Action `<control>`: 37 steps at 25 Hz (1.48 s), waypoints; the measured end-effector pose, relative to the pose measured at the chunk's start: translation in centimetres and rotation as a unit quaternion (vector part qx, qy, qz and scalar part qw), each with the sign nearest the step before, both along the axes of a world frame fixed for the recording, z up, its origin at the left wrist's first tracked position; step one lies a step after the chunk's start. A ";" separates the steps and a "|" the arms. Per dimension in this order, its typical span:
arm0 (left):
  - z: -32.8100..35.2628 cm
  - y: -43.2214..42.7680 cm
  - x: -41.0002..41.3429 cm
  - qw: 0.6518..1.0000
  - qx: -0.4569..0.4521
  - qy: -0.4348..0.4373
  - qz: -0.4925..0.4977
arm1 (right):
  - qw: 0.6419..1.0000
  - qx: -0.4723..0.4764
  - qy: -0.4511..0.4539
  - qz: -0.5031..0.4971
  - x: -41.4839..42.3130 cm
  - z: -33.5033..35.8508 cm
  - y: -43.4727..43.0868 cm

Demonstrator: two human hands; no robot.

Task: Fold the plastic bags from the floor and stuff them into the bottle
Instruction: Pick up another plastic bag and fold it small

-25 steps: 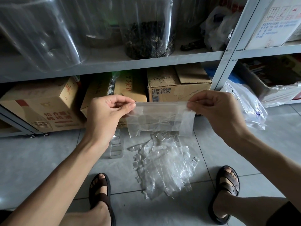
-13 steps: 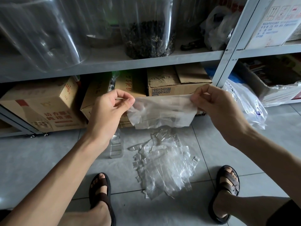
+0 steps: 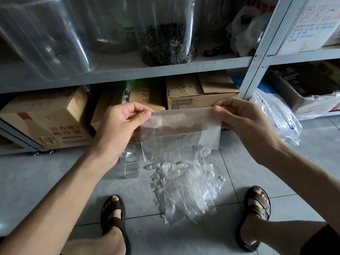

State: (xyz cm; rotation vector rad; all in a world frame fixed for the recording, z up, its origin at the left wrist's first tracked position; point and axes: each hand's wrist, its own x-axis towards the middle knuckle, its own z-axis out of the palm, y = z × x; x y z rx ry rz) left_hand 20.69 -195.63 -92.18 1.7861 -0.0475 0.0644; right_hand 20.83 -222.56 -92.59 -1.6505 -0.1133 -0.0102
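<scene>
Half a second ago the bag [image 3: 182,138] sagged bunched between the hands; now it is pulled taut and flat, hanging lower, with what looks like a doubled strip along its top edge, so the first fold seems to be under way and stuffing has not begun. The left hand [image 3: 121,129] and right hand [image 3: 244,126] each pinch a top corner, holding the bag above the pile [image 3: 185,194] on the floor [image 3: 55,181]. Count: two hands, one held bag, one clear bottle [image 3: 130,164] standing just left of the pile, and loose bags too overlapped to number.
</scene>
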 end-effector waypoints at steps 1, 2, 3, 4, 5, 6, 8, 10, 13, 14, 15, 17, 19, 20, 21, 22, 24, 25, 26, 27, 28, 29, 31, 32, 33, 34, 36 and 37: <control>0.1 0.1 0.0 1.000 0.001 -0.003 -0.001 | 1.000 0.012 0.023 0.015 -0.1 0.0 0.2; 0.1 0.2 -0.1 1.000 0.004 -0.006 -0.002 | 0.999 0.009 0.033 0.022 -0.1 -0.3 0.2; 0.2 0.2 -0.1 1.000 0.011 -0.005 -0.004 | 0.999 0.007 0.038 0.021 -0.2 -0.3 0.4; 0.3 0.2 -0.2 1.000 0.016 -0.001 -0.008 | 0.999 0.003 0.033 0.020 -0.1 -0.3 0.4; 0.4 0.3 -0.2 1.000 0.025 0.007 -0.013 | 1.000 0.001 0.028 0.013 -0.1 -0.2 0.5; 0.5 0.4 -0.2 0.999 0.036 0.016 -0.022 | 1.000 -0.010 0.014 0.006 0.0 -0.2 0.5; 0.9 0.7 -0.4 0.995 0.073 0.039 -0.049 | 0.998 -0.057 -0.026 -0.009 0.1 -0.2 0.3; 1.5 1.0 -0.4 0.983 0.141 0.066 -0.095 | 0.992 -0.108 -0.067 -0.012 -0.1 0.0 0.3; 2.0 0.3 -0.4 0.951 0.236 0.088 -0.181 | 0.980 -0.166 -0.107 0.011 -0.7 0.2 1.1; 2.0 -0.1 -0.3 0.944 0.252 0.084 -0.194 | 0.975 -0.186 -0.115 0.023 -0.9 0.1 1.4; 1.9 -0.5 -0.2 0.940 0.267 0.078 -0.200 | 0.970 -0.206 -0.123 0.034 -1.2 0.1 1.7; 1.5 -1.2 -0.1 0.928 0.318 0.048 -0.188 | 0.962 -0.231 -0.134 0.047 -1.5 0.1 2.2; 1.4 -1.8 0.0 0.912 0.373 0.001 -0.172 | 0.958 -0.244 -0.143 0.051 -1.6 0.1 2.6; 1.3 -1.9 0.0 0.908 0.384 -0.012 -0.167 | 0.957 -0.247 -0.147 0.052 -1.6 0.0 2.8; 1.4 -2.1 0.0 0.907 0.388 -0.020 -0.165 | 0.956 -0.248 -0.150 0.054 -1.6 0.0 2.9; 1.4 -2.2 0.0 0.906 0.390 -0.024 -0.164 | 0.955 -0.249 -0.154 0.055 -1.6 0.0 3.0; 1.4 -2.3 0.0 0.904 0.393 -0.029 -0.165 | 0.952 -0.255 -0.159 0.049 -1.7 -0.1 3.2; 1.4 -2.2 0.1 0.902 0.398 -0.031 -0.165 | 0.951 -0.264 -0.157 0.045 -1.7 -0.1 3.2; 1.5 -2.1 0.1 0.898 0.406 -0.035 -0.165 | 0.947 -0.277 -0.157 0.043 -1.7 -0.3 3.1; 1.5 -2.0 0.1 0.895 0.413 -0.040 -0.163 | 0.942 -0.292 -0.161 0.039 -1.6 -0.5 3.0; 1.4 -2.0 0.1 0.894 0.417 -0.044 -0.159 | 0.937 -0.304 -0.168 0.036 -1.6 -0.7 2.9; 1.3 -2.1 0.2 0.893 0.421 -0.049 -0.152 | 0.933 -0.312 -0.177 0.030 -1.5 -0.9 2.8; 1.2 -2.2 0.2 0.888 0.436 -0.062 -0.131 | 0.923 -0.325 -0.203 0.017 -1.6 -1.1 2.7; 1.0 -2.2 0.2 0.887 0.441 -0.070 -0.121 | 0.917 -0.334 -0.219 0.014 -1.7 -1.2 2.7; 0.9 -2.2 0.3 0.887 0.441 -0.078 -0.112 | 0.910 -0.343 -0.234 0.011 -1.8 -1.3 2.8; 0.8 -2.2 0.4 0.888 0.439 -0.088 -0.105 | 0.902 -0.354 -0.248 0.008 -1.9 -1.4 3.0; 0.7 -2.1 0.6 0.891 0.432 -0.106 -0.086 | 0.885 -0.376 -0.274 0.011 -2.1 -1.5 3.2; 0.6 -2.1 0.7 0.893 0.429 -0.113 -0.077 | 0.879 -0.381 -0.286 0.020 -2.2 -1.6 3.3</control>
